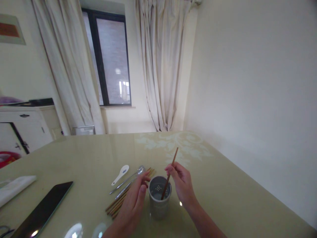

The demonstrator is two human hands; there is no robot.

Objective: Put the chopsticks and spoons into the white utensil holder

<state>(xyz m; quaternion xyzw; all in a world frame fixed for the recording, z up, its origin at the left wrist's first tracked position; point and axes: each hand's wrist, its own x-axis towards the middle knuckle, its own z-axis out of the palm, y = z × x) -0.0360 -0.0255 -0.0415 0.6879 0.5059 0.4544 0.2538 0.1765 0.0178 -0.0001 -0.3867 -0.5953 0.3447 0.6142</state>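
My right hand point(182, 182) has 1 brown chopstick point(168, 178) pinched between my thumb and fingers, and those fingers are closed snugly on it. The chopstick leans, with its top up past my hand and its low end down inside the gray cup point(159, 211). The cup stands upright on the shiny table point(86, 162), between my 2 hands, and I can see little pale dots inside it, set out like a flower. My left hand point(133, 200) is loosely open on the cup's left side, fingers a bit bent, and it has hold of nothing. Its fingertips are right by the rim, but I can't quite tell if they touch it. A bunch of chopsticks point(118, 205) lies on the table, partly hidden by my left hand. Just past the bunch are some metal spoons point(123, 183), lying aslant, and beside them is 1 white spoon point(120, 176) with a blue mark. Well off to the left, a flat black thing point(46, 206) lies on the table.
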